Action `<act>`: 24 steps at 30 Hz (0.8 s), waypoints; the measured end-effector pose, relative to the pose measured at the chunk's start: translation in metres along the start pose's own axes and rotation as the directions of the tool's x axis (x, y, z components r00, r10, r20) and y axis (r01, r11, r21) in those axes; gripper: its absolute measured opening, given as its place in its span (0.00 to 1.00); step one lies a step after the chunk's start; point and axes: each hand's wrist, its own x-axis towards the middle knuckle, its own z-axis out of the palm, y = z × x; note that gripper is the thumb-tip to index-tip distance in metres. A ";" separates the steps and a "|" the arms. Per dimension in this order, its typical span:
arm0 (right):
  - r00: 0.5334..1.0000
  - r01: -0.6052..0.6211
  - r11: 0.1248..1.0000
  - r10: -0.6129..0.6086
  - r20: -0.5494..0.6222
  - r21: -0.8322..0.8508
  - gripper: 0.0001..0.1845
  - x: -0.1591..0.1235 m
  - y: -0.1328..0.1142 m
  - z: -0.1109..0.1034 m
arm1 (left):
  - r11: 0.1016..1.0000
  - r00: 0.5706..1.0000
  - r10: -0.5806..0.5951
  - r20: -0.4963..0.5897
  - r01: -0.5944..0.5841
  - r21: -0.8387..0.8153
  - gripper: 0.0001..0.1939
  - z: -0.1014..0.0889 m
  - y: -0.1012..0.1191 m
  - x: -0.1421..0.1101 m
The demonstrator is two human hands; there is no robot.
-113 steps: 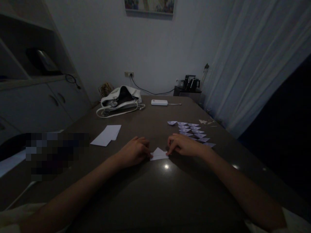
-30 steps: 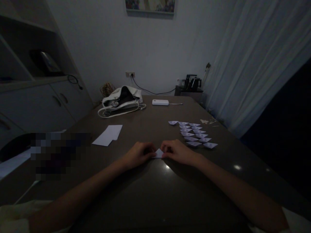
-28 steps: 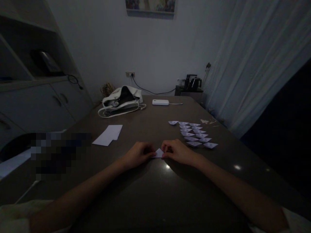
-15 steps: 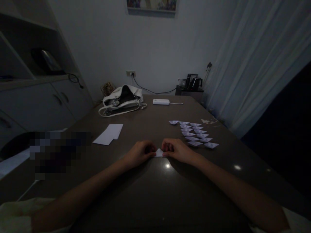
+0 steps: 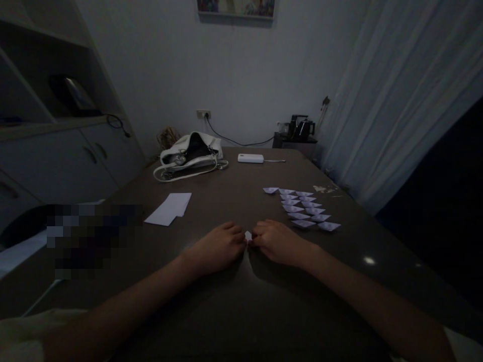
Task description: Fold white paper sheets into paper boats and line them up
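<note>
At the middle of the smooth, dark brown table, two bare hands meet over a small white piece of folded paper, of which only a pale peaked tip shows between them. The left hand has its fingers curled in, thumb and fingertips closed on the paper's left side; the right hand mirrors it, pinching the right side. The fingers hide the lower edge, so the exact contact cannot be told. The hands are almost touching each other, with the paper low, at or just above the tabletop.

Judging by this grip, a fold is being worked or creased in the paper; the next move seems to call for even pressure from both thumbs and well-matched edges, since so small a piece could easily skew.

A little farther out, to the left, lie flat, overlapping white paper sheets, well apart from the hands. Beyond the right hand stand small, pointed boat shapes of pale printed paper, set close together in slanting rows. Light, torn-looking scraps lie near the table's right edge.

Toward the far end rest an open, white handbag with looped straps and a white, rounded oblong device trailing a short cable.
</note>
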 end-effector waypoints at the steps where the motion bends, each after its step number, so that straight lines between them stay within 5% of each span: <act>1: 1.000 0.004 0.998 -0.003 0.013 -0.061 0.10 0.000 -0.003 -0.002 | 0.999 1.000 0.003 0.005 -0.004 0.053 0.10 0.001 0.004 0.001; 5: 0.998 -0.022 0.990 0.031 0.062 -0.141 0.11 -0.002 -0.007 -0.010 | 0.994 1.000 -0.012 0.005 0.012 0.109 0.10 0.000 0.007 0.000; 14: 0.957 -0.222 0.975 0.222 0.188 -0.021 0.13 -0.008 -0.002 -0.038 | 1.000 0.993 0.001 0.120 -0.003 0.017 0.05 -0.016 -0.022 -0.016; 24: 0.956 -0.284 0.950 0.270 0.111 0.131 0.17 -0.016 0.012 -0.025 | 0.999 0.996 -0.007 0.090 0.011 -0.036 0.07 -0.016 -0.018 -0.015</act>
